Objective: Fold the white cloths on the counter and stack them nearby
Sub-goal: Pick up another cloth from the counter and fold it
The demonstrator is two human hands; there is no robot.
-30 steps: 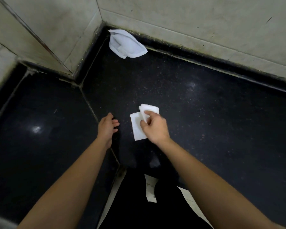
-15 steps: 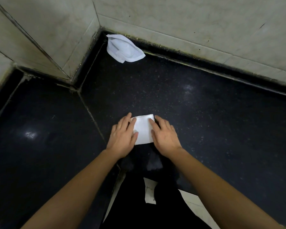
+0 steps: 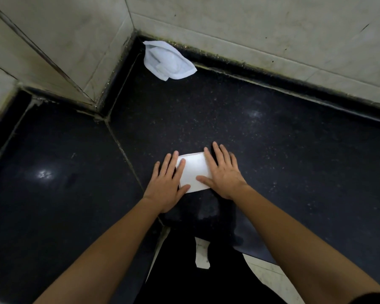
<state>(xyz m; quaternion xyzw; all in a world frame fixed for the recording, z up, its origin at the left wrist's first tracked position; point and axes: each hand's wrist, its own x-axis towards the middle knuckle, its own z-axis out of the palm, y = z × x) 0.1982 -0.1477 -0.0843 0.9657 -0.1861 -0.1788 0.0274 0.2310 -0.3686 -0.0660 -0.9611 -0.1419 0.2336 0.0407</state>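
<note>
A small folded white cloth lies flat on the black counter, near its front edge. My left hand rests palm down on the cloth's left side, fingers spread. My right hand presses flat on its right side, thumb across the lower part. Neither hand grips anything. A second white cloth, crumpled and unfolded, lies far back in the corner where the two walls meet.
Pale tiled walls close off the counter at the back and on the left. A seam runs diagonally across the black top. Below the counter edge are dark clothing and a light floor.
My right hand laid the lifted flap down, and the left hand came onto the cloth. Both palms have since spread flatter over the folded cloth.
</note>
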